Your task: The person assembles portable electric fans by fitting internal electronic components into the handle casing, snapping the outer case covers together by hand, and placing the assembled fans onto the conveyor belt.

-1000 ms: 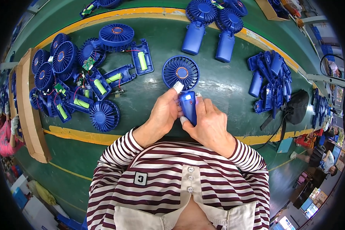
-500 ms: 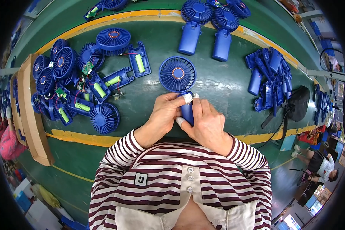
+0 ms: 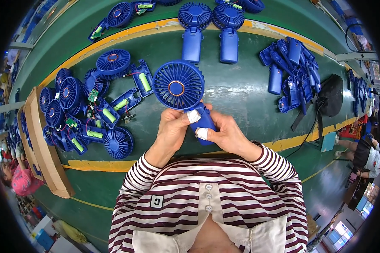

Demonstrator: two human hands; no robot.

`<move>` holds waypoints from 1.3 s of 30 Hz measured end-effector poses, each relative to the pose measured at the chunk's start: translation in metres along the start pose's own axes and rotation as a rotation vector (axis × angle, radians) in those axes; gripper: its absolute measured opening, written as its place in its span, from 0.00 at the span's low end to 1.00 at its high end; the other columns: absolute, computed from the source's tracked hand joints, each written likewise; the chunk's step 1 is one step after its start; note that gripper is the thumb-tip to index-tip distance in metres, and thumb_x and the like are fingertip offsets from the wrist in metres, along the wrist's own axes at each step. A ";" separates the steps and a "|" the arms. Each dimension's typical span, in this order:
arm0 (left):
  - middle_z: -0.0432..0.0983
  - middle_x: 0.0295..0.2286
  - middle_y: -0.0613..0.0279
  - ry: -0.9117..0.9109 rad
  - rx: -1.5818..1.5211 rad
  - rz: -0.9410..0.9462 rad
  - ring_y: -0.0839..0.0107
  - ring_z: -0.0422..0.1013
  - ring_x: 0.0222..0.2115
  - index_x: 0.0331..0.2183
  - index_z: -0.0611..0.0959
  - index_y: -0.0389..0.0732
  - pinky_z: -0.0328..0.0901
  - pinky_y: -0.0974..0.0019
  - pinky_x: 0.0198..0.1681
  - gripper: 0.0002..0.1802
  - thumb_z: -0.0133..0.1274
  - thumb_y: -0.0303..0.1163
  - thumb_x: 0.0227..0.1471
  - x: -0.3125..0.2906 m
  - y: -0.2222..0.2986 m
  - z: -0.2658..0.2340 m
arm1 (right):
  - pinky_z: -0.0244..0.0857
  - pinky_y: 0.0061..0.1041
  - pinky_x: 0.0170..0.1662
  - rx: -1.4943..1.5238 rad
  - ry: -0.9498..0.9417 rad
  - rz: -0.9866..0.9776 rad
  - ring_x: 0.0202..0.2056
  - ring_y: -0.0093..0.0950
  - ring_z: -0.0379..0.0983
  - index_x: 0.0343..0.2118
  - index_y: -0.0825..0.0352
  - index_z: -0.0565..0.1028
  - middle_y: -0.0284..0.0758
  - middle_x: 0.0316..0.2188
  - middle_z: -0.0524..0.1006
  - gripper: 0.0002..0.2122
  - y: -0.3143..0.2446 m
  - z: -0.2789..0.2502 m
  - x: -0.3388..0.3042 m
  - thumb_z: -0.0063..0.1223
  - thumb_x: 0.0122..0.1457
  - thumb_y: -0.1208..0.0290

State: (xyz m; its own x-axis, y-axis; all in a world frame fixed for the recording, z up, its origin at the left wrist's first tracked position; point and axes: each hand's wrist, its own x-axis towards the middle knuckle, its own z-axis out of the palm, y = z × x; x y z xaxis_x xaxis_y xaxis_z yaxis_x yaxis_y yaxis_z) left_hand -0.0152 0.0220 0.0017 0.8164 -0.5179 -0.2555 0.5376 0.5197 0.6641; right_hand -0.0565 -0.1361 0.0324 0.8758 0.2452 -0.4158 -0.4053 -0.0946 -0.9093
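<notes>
Between my two hands is a blue handheld fan (image 3: 179,86), its round grille tilted to the far left and its handle toward me. My left hand (image 3: 173,128) is closed around the top of the handle, just below the grille, with a white-wrapped thumb pressed on it. My right hand (image 3: 226,133) grips the lower handle from the right, its thumb, also wrapped in white, lying across the front. The fingers behind the handle are mostly hidden.
Left, a pile of opened blue fans (image 3: 71,95) shows green batteries, wires and circuit boards beside a cardboard tray (image 3: 46,147). Two assembled fans (image 3: 192,44) lie at the far edge. Right are blue handle shells (image 3: 293,76) and a black bag (image 3: 330,97) with a cable.
The fan has been raised nearer and its head tilted leftward. My right fingers have shifted from the handle's top to behind it, with the thumb on the front. The view has turned slightly.
</notes>
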 end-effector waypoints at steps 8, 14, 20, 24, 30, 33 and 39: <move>0.74 0.36 0.48 0.054 0.054 -0.021 0.62 0.71 0.39 0.40 0.74 0.30 0.65 0.62 0.45 0.18 0.53 0.26 0.44 0.001 -0.001 0.004 | 0.63 0.16 0.29 0.027 0.049 -0.018 0.26 0.14 0.65 0.34 0.73 0.70 0.29 0.24 0.71 0.12 0.010 0.003 0.001 0.54 0.51 0.71; 0.74 0.37 0.49 0.068 0.063 -0.048 0.66 0.71 0.39 0.42 0.73 0.30 0.64 0.65 0.46 0.20 0.54 0.27 0.45 0.000 -0.002 0.003 | 0.64 0.16 0.30 -0.073 0.151 0.003 0.27 0.16 0.67 0.37 0.73 0.70 0.31 0.25 0.72 0.15 0.003 0.008 0.005 0.57 0.47 0.72; 0.71 0.41 0.49 -0.015 0.092 -0.069 0.67 0.69 0.41 0.42 0.73 0.27 0.62 0.66 0.48 0.23 0.56 0.29 0.44 -0.004 -0.003 -0.002 | 0.67 0.19 0.32 -0.023 0.156 -0.007 0.28 0.18 0.71 0.39 0.74 0.68 0.33 0.27 0.74 0.16 0.012 0.009 0.005 0.56 0.48 0.73; 0.71 0.41 0.48 0.001 0.095 -0.072 0.67 0.69 0.41 0.42 0.72 0.27 0.61 0.65 0.49 0.23 0.56 0.28 0.43 -0.004 -0.004 0.001 | 0.67 0.19 0.31 -0.001 0.167 -0.040 0.27 0.19 0.71 0.38 0.74 0.68 0.34 0.28 0.74 0.14 0.014 0.010 0.005 0.55 0.48 0.74; 0.72 0.40 0.46 0.005 0.091 0.006 0.66 0.69 0.41 0.42 0.72 0.26 0.60 0.65 0.49 0.22 0.54 0.26 0.42 -0.005 -0.008 -0.003 | 0.67 0.19 0.31 -0.104 0.169 0.039 0.27 0.20 0.71 0.35 0.75 0.70 0.34 0.26 0.74 0.12 0.011 0.014 0.007 0.53 0.48 0.76; 0.71 0.41 0.46 0.023 0.101 -0.041 0.66 0.69 0.41 0.43 0.71 0.27 0.61 0.65 0.48 0.24 0.53 0.26 0.42 -0.001 -0.009 -0.004 | 0.67 0.19 0.31 -0.023 0.180 0.027 0.27 0.20 0.71 0.35 0.75 0.70 0.34 0.26 0.74 0.12 0.013 0.010 0.012 0.52 0.48 0.76; 0.69 0.43 0.49 0.074 0.097 -0.059 0.65 0.68 0.42 0.45 0.68 0.28 0.62 0.63 0.48 0.24 0.47 0.20 0.42 -0.002 -0.003 0.008 | 0.64 0.19 0.32 0.082 0.104 -0.053 0.28 0.16 0.66 0.35 0.71 0.71 0.29 0.25 0.72 0.14 -0.004 0.004 -0.003 0.56 0.47 0.70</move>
State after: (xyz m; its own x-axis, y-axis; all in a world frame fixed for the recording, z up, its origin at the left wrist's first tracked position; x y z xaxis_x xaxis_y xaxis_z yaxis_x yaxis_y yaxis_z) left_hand -0.0205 0.0159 0.0062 0.7991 -0.4923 -0.3451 0.5652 0.4195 0.7103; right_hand -0.0590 -0.1329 0.0371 0.9174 0.1457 -0.3703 -0.3737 -0.0037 -0.9275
